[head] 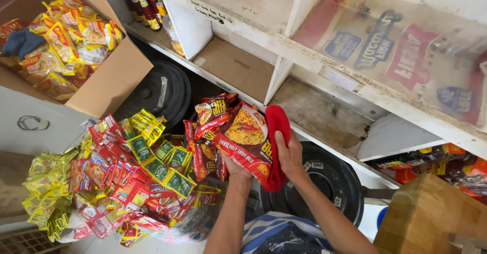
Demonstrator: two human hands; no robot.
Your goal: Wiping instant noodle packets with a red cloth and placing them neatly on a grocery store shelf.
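My left hand [234,169] holds up a red noodle packet [244,141] from underneath, its picture of noodles facing me. My right hand [290,155] presses a red cloth [276,150] against the packet's right edge. Behind the packet lies a stack of similar red noodle packets [205,132]. The hands are in front of a bare, dirty white shelf compartment [324,114].
A heap of red, green and yellow snack sachets [127,173] lies at lower left. An open cardboard box [109,81] holds more packets. Bottles [144,5] stand on the upper shelf. Black round lids [329,180] sit below, a brown cardboard box [431,213] at lower right.
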